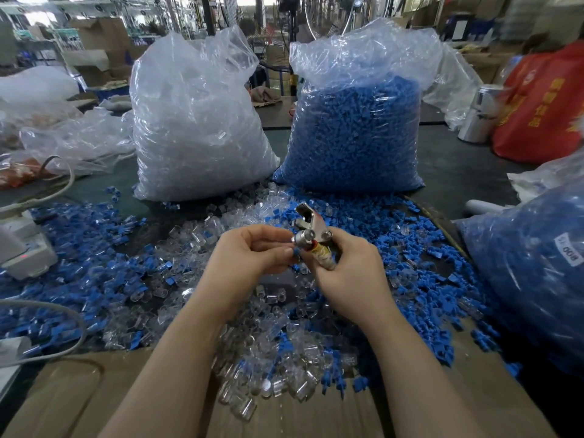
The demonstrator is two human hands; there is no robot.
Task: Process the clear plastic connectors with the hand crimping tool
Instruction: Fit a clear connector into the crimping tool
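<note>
My right hand (347,273) grips the handle of the metal hand crimping tool (311,227), whose jaw points up and away from me. My left hand (249,251) has its fingers curled, fingertips meeting the tool's lower end where a small blue piece (296,251) shows; whether a clear connector is pinched there is hidden. Loose clear plastic connectors (278,358) lie heaped on the table under and in front of both hands, mixed with blue plastic pieces (420,279).
A big bag of clear connectors (196,128) and a big bag of blue pieces (357,134) stand behind the pile. Another blue-filled bag (531,279) sits at right, a red bag (543,102) far right. A grey device (22,251) with cables lies left. Cardboard (79,396) covers the near edge.
</note>
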